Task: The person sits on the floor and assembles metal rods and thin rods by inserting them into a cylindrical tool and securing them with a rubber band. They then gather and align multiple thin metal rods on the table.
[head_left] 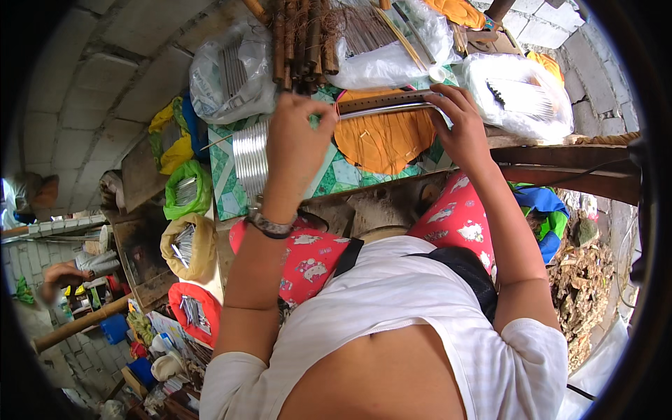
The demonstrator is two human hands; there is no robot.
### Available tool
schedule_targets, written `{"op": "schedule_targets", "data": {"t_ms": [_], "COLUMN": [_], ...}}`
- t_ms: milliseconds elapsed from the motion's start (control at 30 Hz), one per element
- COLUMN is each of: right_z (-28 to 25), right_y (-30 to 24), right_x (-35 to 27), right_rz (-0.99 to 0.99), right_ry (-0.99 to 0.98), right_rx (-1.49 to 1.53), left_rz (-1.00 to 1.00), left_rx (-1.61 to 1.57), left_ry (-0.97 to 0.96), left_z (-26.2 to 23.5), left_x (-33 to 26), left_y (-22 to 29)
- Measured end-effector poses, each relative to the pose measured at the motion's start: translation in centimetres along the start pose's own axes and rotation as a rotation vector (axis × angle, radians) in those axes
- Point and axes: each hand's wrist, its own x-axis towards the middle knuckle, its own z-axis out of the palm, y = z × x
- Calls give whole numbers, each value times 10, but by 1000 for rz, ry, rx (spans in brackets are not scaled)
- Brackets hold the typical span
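A long dark brown bar with a row of small holes (392,102) lies across a round orange cloth pad (385,143). A shiny silver metal tube (381,110) runs along its near side. My right hand (458,122) is closed over the right end of the tube and bar, thumb below and fingers above. By the left end, my left hand (304,129) is raised with thumb and forefinger pinched together; anything between them is too small to make out. Beside that hand, several silver metal rods (250,162) lie side by side, with a thin stick (217,142) poking out at their left.
Under the work is a green-and-white patterned tabletop (227,199). Brown bamboo-like sticks (301,42) and plastic bags of thin rods (234,73) stand at its far side. Another rod-filled bag (518,98) is at right. Green (187,189), tan and red bags line the left.
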Motion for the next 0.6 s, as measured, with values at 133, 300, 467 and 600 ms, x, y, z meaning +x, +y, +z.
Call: {"op": "schedule_targets", "data": {"t_ms": [133, 300, 467, 600], "right_z": [15, 37, 52, 56], "right_y": [-11, -41, -56, -60], "right_x": [7, 10, 18, 19], "right_rz": [-118, -208, -218, -198], "right_ry": [-26, -181, -254, -326], "right_rx": [80, 88, -14, -137], "left_rz": [-120, -126, 63, 149], "left_rx": [-98, -123, -26, 110], "left_ry": [-68, -55, 106, 116], "left_z": [41, 57, 66, 71], "left_x": [-37, -51, -45, -36], "left_y": [-17, -18, -21, -16]}}
